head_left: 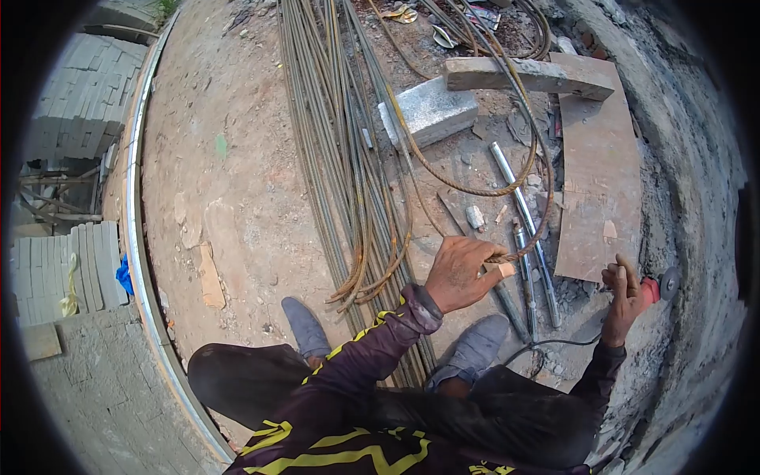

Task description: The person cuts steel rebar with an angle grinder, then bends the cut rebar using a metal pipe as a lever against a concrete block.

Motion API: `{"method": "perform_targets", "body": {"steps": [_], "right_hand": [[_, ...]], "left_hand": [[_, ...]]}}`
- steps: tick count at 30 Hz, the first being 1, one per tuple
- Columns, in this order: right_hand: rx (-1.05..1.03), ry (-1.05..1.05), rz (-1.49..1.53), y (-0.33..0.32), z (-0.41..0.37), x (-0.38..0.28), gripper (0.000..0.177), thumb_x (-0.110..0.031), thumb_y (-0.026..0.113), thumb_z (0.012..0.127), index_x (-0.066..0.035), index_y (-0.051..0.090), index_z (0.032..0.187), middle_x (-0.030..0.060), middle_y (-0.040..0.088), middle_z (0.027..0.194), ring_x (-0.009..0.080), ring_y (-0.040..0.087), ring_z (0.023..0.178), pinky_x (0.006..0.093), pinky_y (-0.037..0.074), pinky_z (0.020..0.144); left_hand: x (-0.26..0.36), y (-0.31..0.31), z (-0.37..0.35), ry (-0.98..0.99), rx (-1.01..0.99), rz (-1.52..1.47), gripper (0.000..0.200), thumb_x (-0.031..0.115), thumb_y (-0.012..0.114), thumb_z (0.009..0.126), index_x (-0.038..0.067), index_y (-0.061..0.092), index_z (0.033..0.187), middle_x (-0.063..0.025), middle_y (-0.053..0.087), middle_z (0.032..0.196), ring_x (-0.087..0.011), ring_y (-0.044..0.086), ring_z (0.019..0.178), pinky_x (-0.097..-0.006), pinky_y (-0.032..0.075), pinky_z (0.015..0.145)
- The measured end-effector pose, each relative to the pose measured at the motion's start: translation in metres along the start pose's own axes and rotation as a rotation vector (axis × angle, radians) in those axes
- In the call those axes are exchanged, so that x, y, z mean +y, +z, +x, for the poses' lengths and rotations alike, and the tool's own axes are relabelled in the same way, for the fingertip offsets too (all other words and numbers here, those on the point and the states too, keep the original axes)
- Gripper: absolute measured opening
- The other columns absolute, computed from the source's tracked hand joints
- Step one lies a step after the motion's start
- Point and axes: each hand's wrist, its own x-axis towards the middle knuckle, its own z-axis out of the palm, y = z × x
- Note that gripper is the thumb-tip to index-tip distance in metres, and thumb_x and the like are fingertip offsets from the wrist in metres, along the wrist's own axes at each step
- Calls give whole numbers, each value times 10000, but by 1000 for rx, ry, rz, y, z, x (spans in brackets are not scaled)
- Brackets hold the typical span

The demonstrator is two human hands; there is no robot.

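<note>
My left hand (pixel 462 274) is closed around the end of a rusty ribbed steel rebar (pixel 526 250). From my fingers the bar curves up and loops back over the ground. My right hand (pixel 622 299) is raised on the right, its fingers partly bent and apart, with nothing visible in them. Just beyond it shows the red body of an angle grinder (pixel 650 291) with a grey disc (pixel 670 283); the hand hides part of the tool. A long bundle of rebars (pixel 321 134) runs along the ground, with several bent ends near my left foot.
A pale concrete block (pixel 431 111) lies under the curved bars, beside a wooden plank (pixel 530 77). Metal pipes (pixel 526 229) and a brown board (pixel 599 174) lie to the right, near a rough wall (pixel 697 158). A black cable (pixel 554 342) crosses the ground. Stacked blocks (pixel 83 95) stand beyond the left metal edge.
</note>
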Motion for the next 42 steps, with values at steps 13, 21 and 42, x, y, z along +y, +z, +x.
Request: {"method": "perform_targets", "body": {"steps": [13, 21, 42], "right_hand": [[-586, 237, 88, 142, 129, -55, 444, -416, 513, 1019, 3, 614, 1125, 63, 644, 884, 138, 654, 757, 269, 525, 700], [-590, 333, 215, 163, 146, -41, 356, -392, 485, 1035, -63, 589, 945, -4, 552, 650, 113, 543, 501, 282, 479, 490], [-693, -469, -60, 319, -26, -191, 285, -241, 541, 1000, 34, 572, 932, 152, 596, 612, 269, 629, 543, 377, 482, 524]], "left_hand": [[-5, -8, -38, -84, 244, -235, 370, 261, 675, 903, 37, 619, 1191, -173, 634, 1189, -337, 562, 1204, -474, 378, 1087], [-5, -4, -42, -71, 199, 20, 385, 260, 642, 927, 73, 606, 1263, -169, 634, 1229, -347, 530, 1272, -550, 283, 1149], [-62, -127, -102, -366, 126, -977, 934, 740, 147, 959, -17, 479, 1395, -198, 591, 1292, -295, 605, 1155, -437, 414, 1065]]}}
